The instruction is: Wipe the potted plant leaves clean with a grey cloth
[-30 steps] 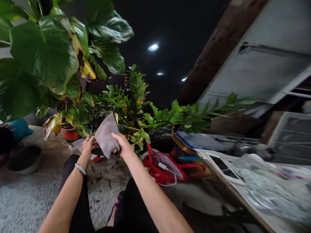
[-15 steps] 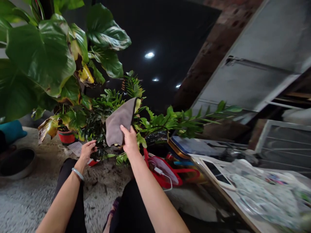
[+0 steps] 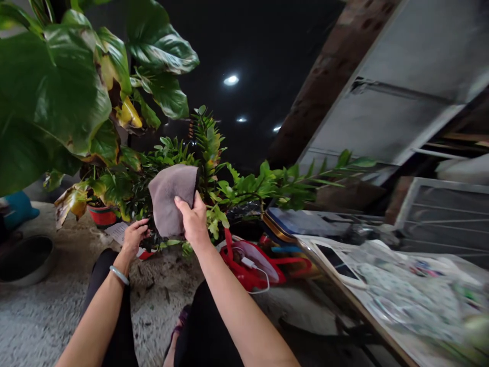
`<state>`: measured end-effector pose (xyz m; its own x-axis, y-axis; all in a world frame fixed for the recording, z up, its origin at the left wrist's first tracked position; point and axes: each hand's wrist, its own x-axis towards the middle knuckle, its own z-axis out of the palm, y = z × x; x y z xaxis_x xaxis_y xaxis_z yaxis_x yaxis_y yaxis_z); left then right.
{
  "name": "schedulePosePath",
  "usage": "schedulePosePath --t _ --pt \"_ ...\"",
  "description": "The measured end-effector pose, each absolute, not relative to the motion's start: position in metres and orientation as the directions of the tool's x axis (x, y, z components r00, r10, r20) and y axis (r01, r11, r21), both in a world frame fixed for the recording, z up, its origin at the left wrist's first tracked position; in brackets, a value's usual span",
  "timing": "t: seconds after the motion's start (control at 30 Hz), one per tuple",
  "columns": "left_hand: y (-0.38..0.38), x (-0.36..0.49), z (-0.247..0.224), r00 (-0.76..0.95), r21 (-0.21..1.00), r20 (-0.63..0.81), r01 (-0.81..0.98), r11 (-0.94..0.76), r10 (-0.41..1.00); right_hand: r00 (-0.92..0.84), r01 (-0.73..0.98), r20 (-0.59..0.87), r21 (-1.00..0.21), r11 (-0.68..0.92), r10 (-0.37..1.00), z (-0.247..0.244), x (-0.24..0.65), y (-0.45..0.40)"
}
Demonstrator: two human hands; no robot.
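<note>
A grey-brown cloth (image 3: 168, 196) is gripped in my right hand (image 3: 194, 221), thumb on top, and hangs in front of the leafy potted plant (image 3: 148, 176). It hides part of the foliage behind it. Lower and to the left, my left hand (image 3: 135, 235) reaches to the plant's dark lower leaves with fingers stretched out and apart; whether it touches a leaf I cannot tell. A pale bangle (image 3: 119, 275) circles the left wrist. Just under that hand shows a red-and-white pot rim (image 3: 145, 253).
Large-leaved plant (image 3: 72, 86) looms at upper left, above a red pot (image 3: 102, 216). A dark basin (image 3: 28, 257) sits on the floor. To the right are a red bag (image 3: 239, 270) with a white cable and a table (image 3: 332, 278) bearing a tablet (image 3: 338, 262) and plastic bags.
My right hand has moved left and slightly down with the cloth, whose grey face now turns more toward me. The left hand has hardly moved; the view has shifted slightly.
</note>
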<state>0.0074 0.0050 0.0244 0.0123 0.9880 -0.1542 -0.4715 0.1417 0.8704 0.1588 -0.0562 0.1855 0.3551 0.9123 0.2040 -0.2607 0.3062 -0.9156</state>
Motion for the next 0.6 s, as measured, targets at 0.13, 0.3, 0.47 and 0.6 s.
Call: schedulePosePath --t 0.13,0.3,0.47,0.6 --pt "0.007 0.008 0.023 0.036 0.863 -0.179 -0.473 0.174 0.983 0.252 -0.375 -0.135 -0.926 -0.031 0.958 0.155 0.162 -0.049" --pt "0.006 0.009 0.023 -0.008 0.865 -0.258 -0.447 0.227 0.966 -0.003 -0.244 -0.268 -0.934 -0.26 0.963 0.108 0.179 -0.128" --pt "0.008 0.026 0.021 0.062 0.955 -0.192 -0.218 0.201 0.979 0.13 -0.112 -0.323 -0.944 -0.309 0.938 0.103 0.246 -0.208" --pt "0.004 0.052 0.009 0.126 0.98 -0.156 -0.101 0.169 0.98 0.363 -0.285 -0.349 -0.924 -0.253 0.864 0.096 0.302 -0.244"
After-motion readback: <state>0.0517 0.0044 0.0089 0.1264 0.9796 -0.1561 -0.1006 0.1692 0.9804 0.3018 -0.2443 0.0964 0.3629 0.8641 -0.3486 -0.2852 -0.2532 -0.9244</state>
